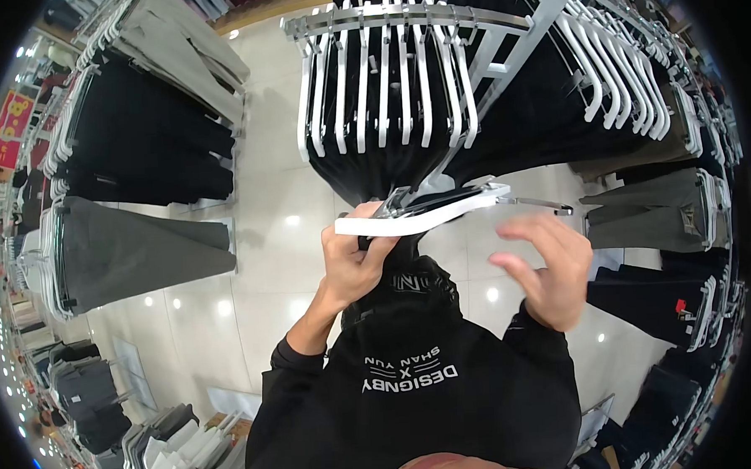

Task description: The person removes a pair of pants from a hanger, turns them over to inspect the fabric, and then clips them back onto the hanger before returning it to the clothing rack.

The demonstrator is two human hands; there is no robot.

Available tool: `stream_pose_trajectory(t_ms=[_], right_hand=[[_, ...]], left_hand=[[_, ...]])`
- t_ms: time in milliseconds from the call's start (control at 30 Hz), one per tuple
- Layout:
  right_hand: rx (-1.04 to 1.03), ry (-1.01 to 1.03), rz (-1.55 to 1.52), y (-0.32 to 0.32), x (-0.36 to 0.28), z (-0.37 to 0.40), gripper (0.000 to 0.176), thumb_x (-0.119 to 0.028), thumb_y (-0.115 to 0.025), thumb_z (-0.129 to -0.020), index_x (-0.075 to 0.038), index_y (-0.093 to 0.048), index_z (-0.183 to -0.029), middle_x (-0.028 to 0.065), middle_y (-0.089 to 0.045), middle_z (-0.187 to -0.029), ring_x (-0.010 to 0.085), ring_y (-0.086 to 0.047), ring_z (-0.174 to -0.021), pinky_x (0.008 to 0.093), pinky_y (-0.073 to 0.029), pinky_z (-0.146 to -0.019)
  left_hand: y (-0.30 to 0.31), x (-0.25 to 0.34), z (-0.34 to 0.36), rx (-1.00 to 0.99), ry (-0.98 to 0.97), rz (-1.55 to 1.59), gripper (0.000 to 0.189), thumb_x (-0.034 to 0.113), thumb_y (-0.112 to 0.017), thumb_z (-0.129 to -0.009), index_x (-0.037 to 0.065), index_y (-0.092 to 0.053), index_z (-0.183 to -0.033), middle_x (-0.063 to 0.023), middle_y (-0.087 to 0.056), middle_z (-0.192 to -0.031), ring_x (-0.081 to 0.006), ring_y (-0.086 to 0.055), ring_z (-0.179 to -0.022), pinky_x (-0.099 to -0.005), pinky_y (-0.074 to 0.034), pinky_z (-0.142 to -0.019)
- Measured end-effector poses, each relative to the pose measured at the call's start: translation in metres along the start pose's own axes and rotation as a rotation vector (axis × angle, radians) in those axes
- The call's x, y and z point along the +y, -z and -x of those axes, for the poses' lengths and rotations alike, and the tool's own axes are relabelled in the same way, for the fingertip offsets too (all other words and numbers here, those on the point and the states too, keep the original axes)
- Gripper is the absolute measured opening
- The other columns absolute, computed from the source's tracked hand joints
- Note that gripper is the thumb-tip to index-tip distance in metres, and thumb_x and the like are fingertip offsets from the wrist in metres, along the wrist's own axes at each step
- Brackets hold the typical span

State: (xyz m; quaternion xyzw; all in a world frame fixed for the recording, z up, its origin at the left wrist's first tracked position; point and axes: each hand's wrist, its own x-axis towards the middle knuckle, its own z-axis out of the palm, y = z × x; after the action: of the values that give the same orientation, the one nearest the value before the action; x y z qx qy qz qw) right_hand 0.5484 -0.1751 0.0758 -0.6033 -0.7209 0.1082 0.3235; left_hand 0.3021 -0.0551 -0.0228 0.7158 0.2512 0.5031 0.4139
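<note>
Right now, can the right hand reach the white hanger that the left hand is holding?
Probably yes. The right hand is open, just below the free end of the white hanger, with nothing between them. The left hand grips only the other end.

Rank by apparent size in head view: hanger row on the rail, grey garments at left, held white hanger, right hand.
1. hanger row
2. grey garments
3. held white hanger and right hand: about alike, both nearer the camera, so unranked.
</note>
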Motion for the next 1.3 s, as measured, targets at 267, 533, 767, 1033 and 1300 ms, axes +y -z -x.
stream_pose_trajectory(t_ms=[267,533,767,1033,1300], right_hand=[[-0.126,0.243,-0.458,-0.09,0.016,-0.084,0.047,-0.014,-0.081,-0.086,-0.006,-0.06,-0.127,0.0101,-0.069,-0.086,0.0274,-0.072,-0.073,0.0357,-0.055,-0.063],[-0.167,0.311,-0.446,-0.088,0.003,-0.096,0.03,-0.005,-0.076,-0.089,-0.001,-0.065,-0.116,0.009,-0.072,-0.08,0.0215,-0.074,-0.068,0.0281,-0.054,-0.059],[-0.155,0.291,-0.419,-0.082,0.001,-0.102,0.031,-0.006,-0.077,-0.089,0.0,-0.066,-0.117,0.0123,-0.074,-0.084,0.0228,-0.073,-0.065,0.029,-0.051,-0.057],[-0.102,0.249,-0.523,-0.069,-0.009,-0.107,0.034,-0.01,-0.084,-0.085,0.0,-0.066,-0.112,0.0079,-0.072,-0.078,0.0163,-0.069,-0.061,0.0269,-0.048,-0.055],[-0.216,0.341,-0.498,-0.062,-0.014,-0.108,0.045,-0.016,-0.099,-0.064,-0.006,-0.075,-0.1,0.0005,-0.069,-0.078,0.0106,-0.06,-0.058,0.0251,-0.045,-0.053]], left_hand=[[0.004,0.009,0.003,0.015,0.072,-0.108,0.017,-0.002,-0.074,-0.091,-0.005,-0.07,-0.108,-0.0133,-0.077,-0.097,-0.0207,-0.075,-0.081,-0.0304,-0.058,-0.072],[0.015,0.01,0.013,0.052,0.068,-0.148,0.032,0.02,-0.073,-0.094,-0.008,-0.068,-0.108,-0.0076,-0.069,-0.079,-0.0139,-0.064,-0.066,-0.0277,-0.048,-0.061],[0.008,0.016,0.008,0.295,0.146,0.088,0.061,0.048,-0.049,-0.092,-0.011,-0.063,-0.099,-0.0094,-0.062,-0.075,-0.0119,-0.055,-0.062,-0.0248,-0.04,-0.057],[0.02,0.016,0.01,0.357,0.139,0.026,0.044,0.038,-0.052,-0.087,-0.005,-0.053,-0.078,-0.0037,-0.047,-0.065,-0.0108,-0.039,-0.058,-0.0285,-0.028,-0.054],[0.017,0.023,0.011,0.458,0.17,0.016,0.015,0.013,-0.054,-0.088,-0.001,-0.05,-0.087,-0.0044,-0.05,-0.081,-0.0107,-0.043,-0.074,-0.025,-0.035,-0.068]])
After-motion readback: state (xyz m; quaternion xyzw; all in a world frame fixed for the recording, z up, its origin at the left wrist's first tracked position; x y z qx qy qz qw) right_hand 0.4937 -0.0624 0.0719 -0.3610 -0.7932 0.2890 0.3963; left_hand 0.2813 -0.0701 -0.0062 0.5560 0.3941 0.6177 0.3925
